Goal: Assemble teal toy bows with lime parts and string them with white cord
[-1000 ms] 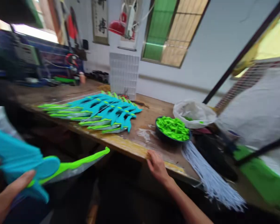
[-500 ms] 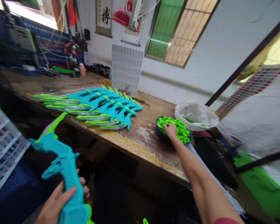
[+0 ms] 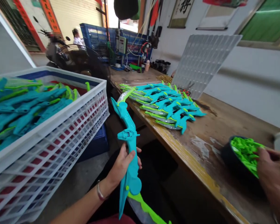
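My left hand [image 3: 122, 165] is wrapped round the grip of a turquoise toy bow [image 3: 130, 152], which has pale, green-edged limbs. The bow stands steeply tilted in front of me, its upper tip near the table edge. At the far right, my right hand [image 3: 274, 174] is over the rim of a dark bowl [image 3: 235, 168] of small bright green plastic pieces [image 3: 245, 152]. Its fingers are curled together at the pieces; blur hides what is between them. Several similar toy bows [image 3: 168, 102] lie overlapping in a row on the table.
A white basket [image 3: 93, 102] of turquoise and green bows stands on my left. The wooden table [image 3: 191, 155] runs along my right side. A ribbed translucent panel [image 3: 205, 59] leans at the wall, scissors [image 3: 189, 88] near its foot. A motorbike [image 3: 60, 53] and a person [image 3: 77, 39] are beyond.
My view has swung left, bringing the basket into sight. The bow in my left hand is more upright. My right hand has stayed at the bowl, its fingers now near the right rim.
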Demonstrator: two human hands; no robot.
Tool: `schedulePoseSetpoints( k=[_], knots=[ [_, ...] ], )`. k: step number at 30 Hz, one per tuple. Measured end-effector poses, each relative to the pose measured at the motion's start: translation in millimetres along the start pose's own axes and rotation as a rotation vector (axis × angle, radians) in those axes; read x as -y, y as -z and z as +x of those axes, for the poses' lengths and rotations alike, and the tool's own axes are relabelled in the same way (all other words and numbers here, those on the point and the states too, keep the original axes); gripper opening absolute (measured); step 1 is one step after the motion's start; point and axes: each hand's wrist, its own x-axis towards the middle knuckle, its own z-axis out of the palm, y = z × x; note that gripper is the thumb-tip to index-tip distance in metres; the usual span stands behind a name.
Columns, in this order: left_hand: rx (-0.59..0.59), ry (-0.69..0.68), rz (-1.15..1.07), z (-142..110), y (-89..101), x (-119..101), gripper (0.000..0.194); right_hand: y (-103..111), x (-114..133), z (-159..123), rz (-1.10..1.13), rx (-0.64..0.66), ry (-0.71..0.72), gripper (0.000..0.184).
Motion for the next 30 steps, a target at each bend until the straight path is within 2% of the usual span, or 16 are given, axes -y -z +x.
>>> schedulePoseSetpoints(
  k=[2, 3, 6, 9, 11, 14, 17, 19, 23, 28, 30],
  knots=[
    [-0.029, -0.022, 0.002, 0.1, -1.8, 2.0, 0.04, -9.4, 50.9, -24.2, -0.1, -0.053, -0.071, 0.033],
    [-0.041, -0.028, 0.008, -0.2, -3.7, 2.9, 0.044, -16.1, 80.7, -40.3, -0.027, 0.086, -0.034, 0.032],
    [-0.06, -0.011, 0.037, -2.8, -11.2, 4.8, 0.047, -39.2, 170.3, -92.4, 0.271, 0.365, 0.216, 0.023],
    [-0.059, 0.018, 0.062, -5.9, -15.7, 3.4, 0.048, -60.2, 238.0, -129.4, 0.462, 0.484, 0.417, 0.009],
    [-0.03, 0.034, 0.071, -5.8, -16.0, -1.0, 0.048, -70.8, 265.5, -138.9, 0.541, 0.488, 0.511, 0.007],
    [0.061, 0.036, 0.095, -1.0, -15.5, -14.8, 0.051, -81.1, 284.2, -134.3, 0.549, 0.449, 0.689, 0.011],
    [0.193, -0.005, 0.115, 7.2, -16.7, -34.6, 0.06, -82.2, 286.6, -120.2, 0.468, 0.429, 0.936, 0.016],
    [0.279, -0.01, 0.145, 12.4, -17.9, -47.2, 0.068, -76.8, 285.2, -112.9, 0.391, 0.426, 1.053, 0.021],
    [0.413, 0.07, 0.263, 19.4, -15.3, -61.6, 0.068, -59.3, 284.7, -111.6, 0.307, 0.42, 1.12, 0.024],
    [0.665, 0.16, 0.436, 20.5, -3.1, -62.1, 0.057, -44.2, 287.4, -124.4, 0.306, 0.439, 1.144, 0.025],
    [0.726, 0.172, 0.448, 18.1, 0.8, -62.2, 0.054, -38.5, 287.9, -129.8, 0.297, 0.465, 1.135, 0.028]
  ],
)
